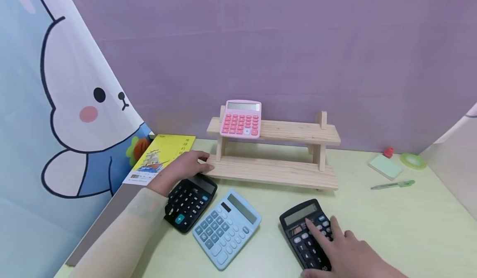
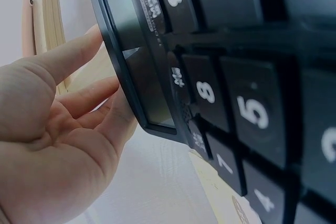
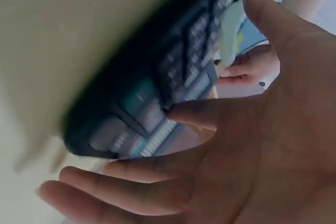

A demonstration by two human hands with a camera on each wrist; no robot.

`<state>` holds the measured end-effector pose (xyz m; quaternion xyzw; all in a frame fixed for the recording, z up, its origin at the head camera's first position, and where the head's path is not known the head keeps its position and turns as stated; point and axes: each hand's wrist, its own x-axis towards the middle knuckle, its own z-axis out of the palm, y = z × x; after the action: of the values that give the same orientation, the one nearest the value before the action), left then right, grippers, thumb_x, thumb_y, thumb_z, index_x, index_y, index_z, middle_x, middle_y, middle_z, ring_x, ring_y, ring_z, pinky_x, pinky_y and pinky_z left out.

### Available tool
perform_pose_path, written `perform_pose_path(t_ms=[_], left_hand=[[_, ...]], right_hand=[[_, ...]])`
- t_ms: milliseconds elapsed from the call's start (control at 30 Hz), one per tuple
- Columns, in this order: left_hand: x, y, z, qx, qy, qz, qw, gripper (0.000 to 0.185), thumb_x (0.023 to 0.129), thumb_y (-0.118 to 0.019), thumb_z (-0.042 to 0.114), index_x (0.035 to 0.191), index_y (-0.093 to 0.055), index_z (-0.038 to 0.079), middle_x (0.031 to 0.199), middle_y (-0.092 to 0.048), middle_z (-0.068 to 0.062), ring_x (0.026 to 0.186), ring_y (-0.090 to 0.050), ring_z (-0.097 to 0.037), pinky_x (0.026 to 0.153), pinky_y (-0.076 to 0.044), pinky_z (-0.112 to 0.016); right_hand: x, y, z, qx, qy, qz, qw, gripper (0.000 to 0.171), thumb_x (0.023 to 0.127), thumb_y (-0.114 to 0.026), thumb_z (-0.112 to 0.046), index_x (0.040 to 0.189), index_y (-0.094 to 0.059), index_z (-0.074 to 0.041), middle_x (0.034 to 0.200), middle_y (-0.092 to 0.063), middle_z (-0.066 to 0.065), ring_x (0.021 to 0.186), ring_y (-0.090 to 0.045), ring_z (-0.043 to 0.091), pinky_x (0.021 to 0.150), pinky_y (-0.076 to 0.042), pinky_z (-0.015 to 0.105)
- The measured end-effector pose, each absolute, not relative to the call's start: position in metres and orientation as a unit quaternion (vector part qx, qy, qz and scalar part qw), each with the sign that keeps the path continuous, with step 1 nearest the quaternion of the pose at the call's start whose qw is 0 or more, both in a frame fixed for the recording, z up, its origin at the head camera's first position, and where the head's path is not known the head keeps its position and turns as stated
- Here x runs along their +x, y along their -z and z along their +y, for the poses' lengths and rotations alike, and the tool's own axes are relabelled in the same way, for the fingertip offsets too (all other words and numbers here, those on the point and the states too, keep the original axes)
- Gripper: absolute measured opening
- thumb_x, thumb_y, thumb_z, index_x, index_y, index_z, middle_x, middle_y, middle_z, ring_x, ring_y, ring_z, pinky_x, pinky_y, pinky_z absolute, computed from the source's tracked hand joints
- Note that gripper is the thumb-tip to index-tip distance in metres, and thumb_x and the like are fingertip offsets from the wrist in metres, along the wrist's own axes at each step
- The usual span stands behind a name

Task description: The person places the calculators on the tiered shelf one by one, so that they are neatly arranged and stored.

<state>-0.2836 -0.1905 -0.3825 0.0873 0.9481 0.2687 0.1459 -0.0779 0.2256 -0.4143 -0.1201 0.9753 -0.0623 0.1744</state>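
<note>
From the head view, the left hand rests with straight fingers on the far end of a black calculator, the one on the left. That calculator lies under the hand and runs back toward the person, so its long side points from the fingertips down toward the sleeve. Just past the fingers is the low board of a wooden shelf, and a pink calculator sits on the top board, up and away from the hand. The right hand lies flat and open on a second black calculator, with one finger reaching to the keys near its screen. This calculator also points away from the person, a bit tilted. A blue calculator lies on the table between the two hands, closer to the left one. A yellow book is off to the outer side of the left hand. In the left wrist view, the left hand is open, its fingers touching the edge by the screen of the black calculator. In the right wrist view, which is blurry, the right hand is spread wide, with one fingertip on the dark calculator.
</note>
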Motion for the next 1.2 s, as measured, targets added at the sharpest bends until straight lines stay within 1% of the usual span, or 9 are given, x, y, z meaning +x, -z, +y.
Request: perform_pose_path(t_ms=[67,167,267,367,467,633,733,933,1200], left_hand=[[-0.284,0.382,-0.191,0.087,-0.269,0.948,0.144,0.057,0.105,-0.068,0.039,0.154,-0.058,0.011,0.15,-0.064,-0.014,0.122,-0.06,-0.03,0.111,-0.051,-0.051],[-0.284,0.382,-0.191,0.086,-0.27,0.948,0.142,0.057,0.105,-0.068,0.038,0.154,-0.058,0.011,0.15,-0.064,-0.013,0.122,-0.061,-0.03,0.111,-0.05,-0.051],[-0.284,0.382,-0.19,0.086,-0.271,0.948,0.143,0.056,0.105,-0.068,0.038,0.154,-0.058,0.011,0.15,-0.064,-0.013,0.122,-0.061,-0.03,0.112,-0.05,-0.051],[-0.283,0.382,-0.19,0.086,-0.271,0.948,0.146,0.056,0.105,-0.068,0.038,0.154,-0.058,0.011,0.149,-0.065,-0.013,0.122,-0.061,-0.03,0.111,-0.051,-0.05],[-0.283,0.382,-0.19,0.086,-0.27,0.948,0.146,0.056,0.105,-0.068,0.037,0.154,-0.058,0.011,0.149,-0.065,-0.013,0.121,-0.061,-0.029,0.109,-0.051,-0.049],[-0.284,0.382,-0.19,0.089,-0.266,0.949,0.144,0.056,0.105,-0.068,0.037,0.153,-0.059,0.011,0.148,-0.065,-0.013,0.12,-0.061,-0.029,0.107,-0.052,-0.048],[-0.284,0.383,-0.19,0.088,-0.266,0.949,0.143,0.055,0.105,-0.068,0.038,0.153,-0.059,0.011,0.147,-0.066,-0.012,0.119,-0.061,-0.029,0.106,-0.052,-0.047],[-0.284,0.382,-0.189,0.091,-0.265,0.95,0.141,0.055,0.105,-0.069,0.037,0.152,-0.06,0.012,0.146,-0.066,-0.012,0.118,-0.062,-0.028,0.103,-0.053,-0.045],[-0.283,0.384,-0.189,0.085,-0.268,0.949,0.142,0.056,0.105,-0.069,0.038,0.153,-0.059,0.012,0.147,-0.066,-0.012,0.119,-0.061,-0.029,0.107,-0.052,-0.047]], right_hand=[[-0.077,0.42,0.226,-0.117,0.059,0.977,0.171,0.114,0.08,-0.066,-0.089,0.167,-0.037,-0.02,0.154,-0.039,0.049,0.098,-0.067,0.051,0.066,-0.056,0.064],[-0.075,0.425,0.225,-0.123,0.035,0.982,0.139,0.115,0.078,-0.063,-0.093,0.166,-0.038,-0.023,0.152,-0.044,0.046,0.099,-0.068,0.047,0.064,-0.056,0.059],[-0.075,0.426,0.225,-0.128,0.018,0.985,0.118,0.116,0.077,-0.06,-0.095,0.166,-0.039,-0.024,0.15,-0.049,0.044,0.105,-0.068,0.047,0.067,-0.056,0.059],[-0.076,0.426,0.224,-0.125,0.022,0.984,0.122,0.116,0.077,-0.06,-0.095,0.166,-0.039,-0.024,0.149,-0.049,0.044,0.11,-0.065,0.048,0.075,-0.057,0.062],[-0.076,0.426,0.223,-0.119,0.026,0.985,0.122,0.115,0.076,-0.063,-0.094,0.165,-0.041,-0.025,0.146,-0.053,0.041,0.106,-0.064,0.044,0.078,-0.058,0.06],[-0.076,0.425,0.222,-0.117,-0.004,0.991,0.064,0.116,0.068,-0.067,-0.096,0.161,-0.049,-0.028,0.132,-0.061,0.026,0.097,-0.059,0.032,0.07,-0.054,0.051],[-0.076,0.423,0.222,-0.112,-0.011,0.993,0.04,0.117,0.064,-0.067,-0.098,0.159,-0.051,-0.031,0.126,-0.062,0.022,0.096,-0.056,0.03,0.066,-0.05,0.05],[-0.077,0.42,0.221,-0.114,-0.005,0.994,-0.002,0.12,0.06,-0.07,-0.098,0.159,-0.052,-0.032,0.122,-0.062,0.022,0.093,-0.055,0.03,0.063,-0.05,0.049],[-0.09,0.392,0.218,-0.105,0.04,0.99,-0.083,0.112,0.068,-0.08,-0.083,0.16,-0.051,-0.026,0.129,-0.06,0.032,0.099,-0.06,0.039,0.069,-0.055,0.055]])
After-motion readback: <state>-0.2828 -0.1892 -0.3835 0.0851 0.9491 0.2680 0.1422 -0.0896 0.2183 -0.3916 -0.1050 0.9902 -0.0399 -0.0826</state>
